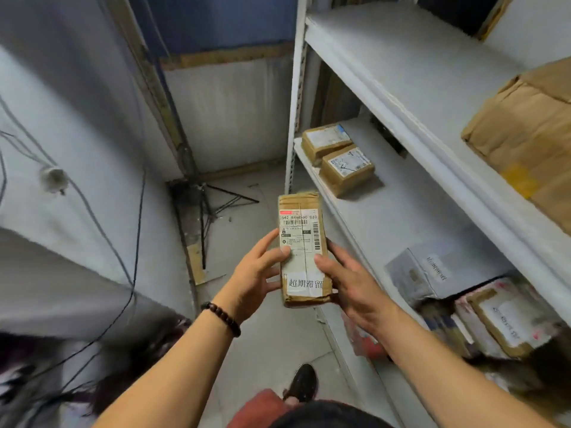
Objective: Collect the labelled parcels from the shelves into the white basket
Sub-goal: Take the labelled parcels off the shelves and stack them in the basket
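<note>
Labelled parcel [303, 242], left hand [256, 278] and right hand [352, 288] grip clamped on it, shelf [401, 217] beside holding small boxes [346, 168]

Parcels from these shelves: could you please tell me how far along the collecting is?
Done: nothing visible; the white basket is out of view. In hand: left hand and right hand hold one labelled parcel. Left: two small parcels sit on the shelf.

Place: we read this as a parcel storeroom, perhaps a courier pick-up point | Evidence: white metal shelving [401, 217] holding taped cardboard parcels [346, 168] with barcode labels | Also: bare walls [77, 134], loose cables [137, 230], plain floor [272, 335]
</note>
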